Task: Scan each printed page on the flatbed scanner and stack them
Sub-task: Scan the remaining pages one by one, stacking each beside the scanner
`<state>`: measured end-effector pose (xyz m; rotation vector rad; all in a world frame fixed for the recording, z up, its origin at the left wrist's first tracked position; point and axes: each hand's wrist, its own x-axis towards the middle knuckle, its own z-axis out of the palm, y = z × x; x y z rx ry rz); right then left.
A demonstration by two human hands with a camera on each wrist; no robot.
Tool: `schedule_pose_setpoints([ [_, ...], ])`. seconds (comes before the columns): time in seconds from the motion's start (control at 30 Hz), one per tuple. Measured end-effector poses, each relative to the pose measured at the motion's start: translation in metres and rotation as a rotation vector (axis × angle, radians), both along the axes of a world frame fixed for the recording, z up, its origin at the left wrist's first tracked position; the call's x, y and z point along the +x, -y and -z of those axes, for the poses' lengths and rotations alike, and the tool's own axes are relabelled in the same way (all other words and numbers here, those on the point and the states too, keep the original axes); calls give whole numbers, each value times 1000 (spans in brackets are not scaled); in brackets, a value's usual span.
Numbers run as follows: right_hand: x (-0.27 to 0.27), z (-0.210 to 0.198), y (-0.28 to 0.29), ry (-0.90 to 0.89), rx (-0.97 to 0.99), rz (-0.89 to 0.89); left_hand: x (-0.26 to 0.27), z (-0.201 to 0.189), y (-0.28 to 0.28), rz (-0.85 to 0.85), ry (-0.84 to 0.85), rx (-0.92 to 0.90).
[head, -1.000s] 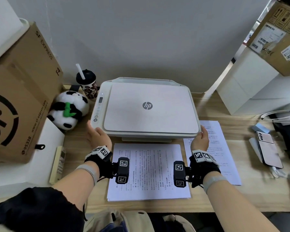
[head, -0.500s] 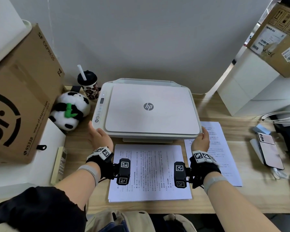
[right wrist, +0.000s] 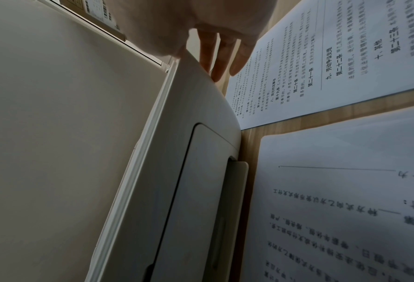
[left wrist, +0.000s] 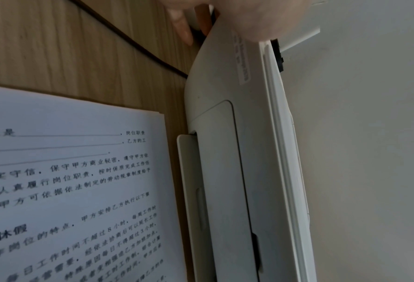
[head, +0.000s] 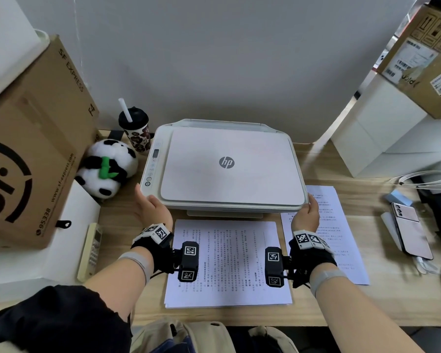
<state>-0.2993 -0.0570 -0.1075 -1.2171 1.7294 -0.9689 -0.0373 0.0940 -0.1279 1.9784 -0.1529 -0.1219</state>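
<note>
While I watch from the head camera, I start at the far left, where an SF Express cardboard box [head: 33, 159] stands on the wooden desk [head: 382, 296], with a remote control [head: 91, 250] lying just in front of it. Beside the box sits a plush panda [head: 107, 169], and behind that a lidded cup with a straw [head: 135, 128].

My left hand [head: 150, 208] holds the front left corner of the HP flatbed scanner [head: 229, 166]; its thumb lies along the top edge and, in the left wrist view, its fingers [left wrist: 184, 28] curl under the body. The scanner lid is down flat. Just in front of the scanner, between my 2 wrists, lies a stack of printed pages [head: 227, 263], text up.

My right hand [head: 306, 215] grips the front right corner the same way, thumb on top; the right wrist view shows its fingers [right wrist: 222, 57] reaching down the side wall, only slightly bent. Under and beyond that hand lies 1 loose printed sheet [head: 329, 233], partly tucked beneath the scanner's right edge.

Further right I see a phone [head: 410, 230], a coiled white cable [head: 428, 178], and a labelled carton [head: 423, 59] on white boxes
</note>
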Motion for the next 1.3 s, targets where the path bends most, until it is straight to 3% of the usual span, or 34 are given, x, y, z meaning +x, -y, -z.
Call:
schedule_pose_setpoints([
  [1.0, 0, -6, -1, 10, 20, 7, -2, -6, -4, 19, -16, 11],
  [1.3, 1, -2, -1, 15, 20, 18, 11, -14, -7, 79, -53, 144],
])
